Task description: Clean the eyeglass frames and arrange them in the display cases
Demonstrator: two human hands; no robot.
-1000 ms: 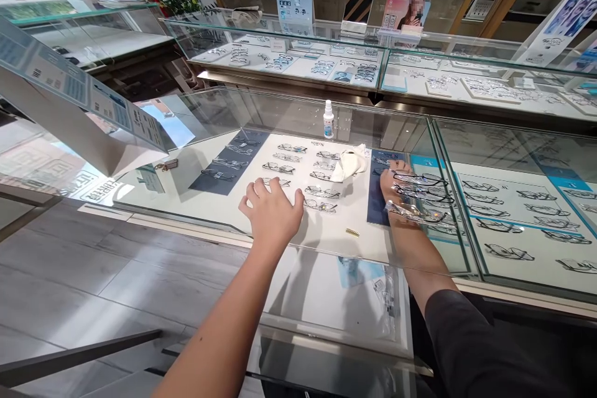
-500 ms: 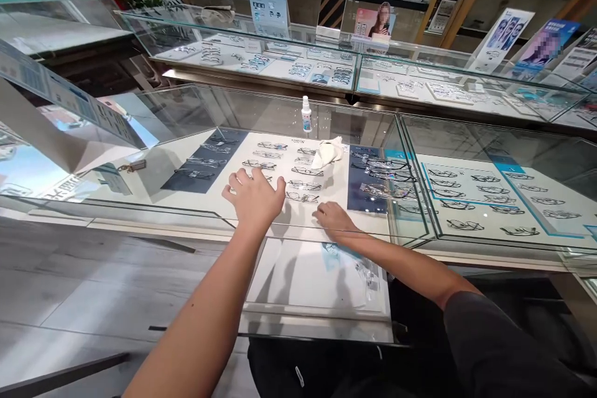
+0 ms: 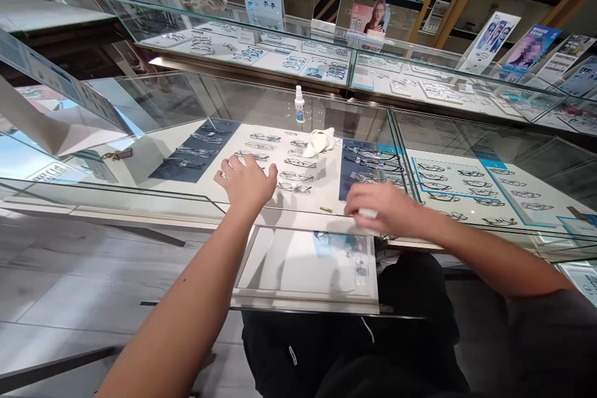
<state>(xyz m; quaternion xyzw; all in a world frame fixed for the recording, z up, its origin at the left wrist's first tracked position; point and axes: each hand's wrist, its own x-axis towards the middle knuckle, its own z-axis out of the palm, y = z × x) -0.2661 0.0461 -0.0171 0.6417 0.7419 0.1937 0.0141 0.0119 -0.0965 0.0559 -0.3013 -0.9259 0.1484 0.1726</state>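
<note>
My left hand [image 3: 247, 181] lies palm down on the glass top of the display case [image 3: 177, 206], its fingers spread and nothing in them. Over the right part of the same case is my right hand [image 3: 380, 206], with curled fingers blurred by motion; a small pale patch shows at its fingers, too unclear to name. A short gold-coloured piece [image 3: 326, 209] is visible left of it. Rows of eyeglasses [image 3: 295, 188] sit between and beyond my hands. A white cloth [image 3: 319, 142] and a white spray bottle [image 3: 299, 104] stand farther back.
An open drawer [image 3: 289, 261] with a white bottom juts out below the case front. A leaning sign panel [image 3: 69, 87] is at the left. Another glass case [image 3: 186, 56] with upright cards runs behind. More eyeglasses [image 3: 485, 191] lie in the case at the right.
My right hand has moved right and is raised somewhat, uncovering the gold-coloured piece. My left hand keeps its spread pose on the glass. The view has shifted slightly.
</note>
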